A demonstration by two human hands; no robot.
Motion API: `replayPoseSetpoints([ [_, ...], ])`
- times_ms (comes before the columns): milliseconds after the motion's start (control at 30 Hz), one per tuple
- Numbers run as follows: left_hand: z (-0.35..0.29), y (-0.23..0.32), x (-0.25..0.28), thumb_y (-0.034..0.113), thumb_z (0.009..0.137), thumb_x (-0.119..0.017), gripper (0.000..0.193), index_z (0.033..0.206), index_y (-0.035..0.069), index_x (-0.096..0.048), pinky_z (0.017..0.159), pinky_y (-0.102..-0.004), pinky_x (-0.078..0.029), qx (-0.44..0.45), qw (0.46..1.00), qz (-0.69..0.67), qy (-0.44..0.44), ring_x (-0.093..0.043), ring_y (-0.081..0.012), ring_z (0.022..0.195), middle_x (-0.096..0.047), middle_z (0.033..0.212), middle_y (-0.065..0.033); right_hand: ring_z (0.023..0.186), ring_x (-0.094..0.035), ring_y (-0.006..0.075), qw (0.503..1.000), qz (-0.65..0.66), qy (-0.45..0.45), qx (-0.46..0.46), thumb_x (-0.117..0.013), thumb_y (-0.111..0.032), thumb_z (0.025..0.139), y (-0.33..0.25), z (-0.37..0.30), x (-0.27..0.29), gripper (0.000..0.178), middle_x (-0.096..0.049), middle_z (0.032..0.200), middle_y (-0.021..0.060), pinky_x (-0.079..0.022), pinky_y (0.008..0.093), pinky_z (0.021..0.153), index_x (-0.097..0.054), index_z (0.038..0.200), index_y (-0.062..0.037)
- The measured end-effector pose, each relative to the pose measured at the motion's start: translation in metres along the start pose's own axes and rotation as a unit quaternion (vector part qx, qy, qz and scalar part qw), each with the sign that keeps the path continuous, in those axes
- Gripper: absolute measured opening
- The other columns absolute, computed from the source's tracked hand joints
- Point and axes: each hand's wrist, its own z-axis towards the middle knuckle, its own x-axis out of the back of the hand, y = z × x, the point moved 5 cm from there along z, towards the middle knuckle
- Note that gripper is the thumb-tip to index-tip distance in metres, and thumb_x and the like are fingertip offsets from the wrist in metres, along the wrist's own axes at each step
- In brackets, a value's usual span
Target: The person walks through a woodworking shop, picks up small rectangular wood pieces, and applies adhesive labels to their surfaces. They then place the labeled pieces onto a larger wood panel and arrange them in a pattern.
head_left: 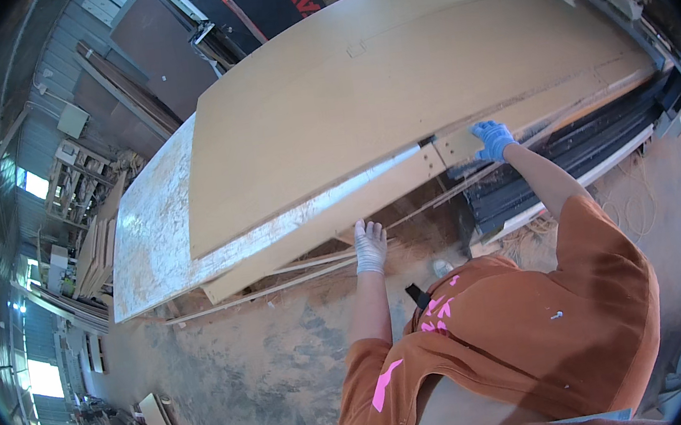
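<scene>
A long, narrow wooden strip (317, 227) with small dark holes near its right end lies along the near edge of a large tan sheet (321, 114). My left hand (370, 247), in a pale glove, has its fingers pointing up at the strip's lower edge; the fingers are a little apart. To the right, my right hand (494, 140), in a blue glove, lies with its fingers stretched out on another wooden strip (457, 145) that meets the first end to end. Whatever is under its palm is hidden.
A whitish, dust-covered panel (147, 209) extends under the sheet on the left. Dark stacked lengths (538, 177) sit below the sheet's right part. A metal rail (594, 7) runs along the far right. More boards (163, 52) lean against the back wall, and sawdust covers the floor (232, 367).
</scene>
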Motion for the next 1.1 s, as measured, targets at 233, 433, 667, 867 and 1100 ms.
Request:
replayPoseSetpoints([
  [233,0.076,0.011,-0.010,0.050,0.076,-0.064,0.045,0.103,0.016,-0.052,0.091,-0.0333,-0.040,-0.019,0.989,-0.047,0.139,-0.049,-0.0165,0.097,-0.053,0.108,0.0001,0.127,-0.037,0.0302,0.989,-0.063,-0.088,0.104,-0.076,-0.051,0.059,-0.014,0.055,-0.008,0.095,-0.039,0.137,0.0119,-0.031,0.0457,0.102,-0.035,0.137,-0.0151],
  [433,0.100,0.017,-0.010,0.040,0.083,-0.058,0.025,0.097,0.019,-0.054,0.096,-0.0360,-0.042,0.003,0.989,-0.146,0.019,-0.050,-0.0165,0.104,-0.057,0.105,0.0013,0.124,-0.039,0.0315,0.987,-0.062,-0.052,0.136,-0.076,-0.050,0.057,-0.036,0.058,-0.006,0.097,-0.041,0.133,0.0143,-0.030,0.0454,0.102,-0.034,0.137,-0.0150],
  [667,0.095,0.018,0.027,0.036,0.086,-0.055,0.017,0.092,0.021,-0.053,0.069,-0.0329,-0.042,-0.029,0.997,-0.010,0.065,-0.053,-0.0144,0.080,-0.056,0.086,0.0043,0.121,-0.040,0.0332,0.980,-0.042,-0.069,0.182,-0.078,-0.045,0.056,-0.063,0.074,-0.009,0.095,-0.044,0.129,0.0154,-0.031,0.0423,0.103,-0.037,0.135,-0.0137],
  [867,0.049,0.002,0.104,0.040,0.083,-0.059,0.041,0.115,0.015,-0.051,0.081,-0.0361,-0.043,-0.029,0.990,-0.042,0.133,-0.050,-0.0190,0.092,-0.053,0.095,-0.0008,0.116,-0.044,0.0309,0.982,0.022,-0.036,0.186,-0.081,-0.036,0.052,-0.096,0.072,-0.003,0.086,-0.048,0.121,0.0128,-0.034,0.0404,0.102,-0.045,0.126,-0.0115],
  [1100,-0.075,-0.062,0.226,0.047,0.084,-0.055,0.059,0.133,0.017,-0.038,0.103,-0.0396,-0.031,0.008,0.943,-0.080,0.324,-0.045,-0.0255,0.120,-0.047,0.131,-0.0019,0.113,-0.049,0.0324,0.968,0.024,-0.056,0.243,-0.077,-0.043,0.058,-0.155,0.071,0.073,0.089,-0.049,0.123,0.0163,-0.038,0.0389,0.098,-0.039,0.132,-0.0104],
])
